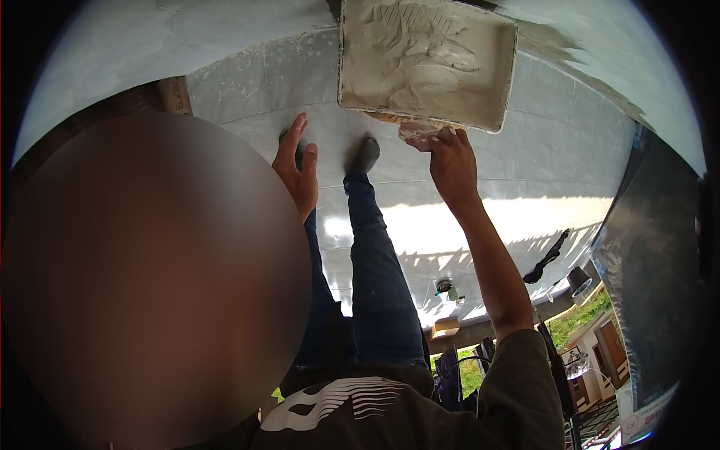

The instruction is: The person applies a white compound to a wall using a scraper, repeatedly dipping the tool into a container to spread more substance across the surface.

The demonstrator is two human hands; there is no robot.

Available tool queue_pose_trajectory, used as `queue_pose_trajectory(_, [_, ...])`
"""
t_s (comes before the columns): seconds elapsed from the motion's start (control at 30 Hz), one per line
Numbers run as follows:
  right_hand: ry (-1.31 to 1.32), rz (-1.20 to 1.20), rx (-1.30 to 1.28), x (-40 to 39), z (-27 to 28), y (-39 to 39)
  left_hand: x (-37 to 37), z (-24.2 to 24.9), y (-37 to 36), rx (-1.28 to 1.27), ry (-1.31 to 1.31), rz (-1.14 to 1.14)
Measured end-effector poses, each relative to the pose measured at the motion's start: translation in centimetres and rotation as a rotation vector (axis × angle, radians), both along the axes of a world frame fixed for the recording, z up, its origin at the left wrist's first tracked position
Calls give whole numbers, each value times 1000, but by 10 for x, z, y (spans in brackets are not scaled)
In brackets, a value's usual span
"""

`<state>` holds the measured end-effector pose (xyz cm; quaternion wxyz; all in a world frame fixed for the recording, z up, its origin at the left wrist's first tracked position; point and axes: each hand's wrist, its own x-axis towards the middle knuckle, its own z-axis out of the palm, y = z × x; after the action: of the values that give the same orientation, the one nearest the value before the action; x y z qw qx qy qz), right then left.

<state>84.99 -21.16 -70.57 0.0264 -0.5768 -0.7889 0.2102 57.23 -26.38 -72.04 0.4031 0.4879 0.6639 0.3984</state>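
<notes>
A rectangular tray (495, 129) with a raised, smeared rim is at the top of the head view. Wet grey-beige plaster (427, 60), marked with ridges and swirls, covers its inside. My right hand (453, 161) is at the tray's near rim, fingers closed on a flat pinkish piece smeared with plaster (417, 136); I cannot tell what kind of tool it is. Beside the piece, an orange-brown strip (386, 118) shows under the rim. Left of the tray, my left hand (298, 171) holds nothing, its thumb and fingers apart. A large round blur hides the area at its left.
A grey floor (540, 154) lies under my feet, with a bright sunlit band (480, 225) across it. Smeared pale wall surfaces (247, 30) curve round the top. A black strip (547, 257), a dark bucket (579, 281) and a small box (445, 328) are behind me at the lower right.
</notes>
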Motion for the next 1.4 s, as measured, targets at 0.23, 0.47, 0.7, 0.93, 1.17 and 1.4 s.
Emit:
queue_pose_trajectory(0.23, [916,-1011,-345,4,-21,14,3,1,0,1,12,-9])
queue_pose_trajectory(0.47, [1136,-1489,-543,15,-64,-56,5,0,0,15,-1,-18])
queue_pose_trajectory(0.7, [1090,-1382,-473,-8,0,-65,2,0,8,-26,-35,1])
queue_pose_trajectory(0.93, [1254,-1150,-324,-16,-33,81,6,5,42,87,-2,-63])
queue_pose_trajectory(1.17, [923,-1284,-136,-21,-79,147,-12,1,45,102,-2,-48])
queue_pose_trajectory(1.4, [781,-1326,-29,-23,-145,145,-26,-11,28,52,12,-35])
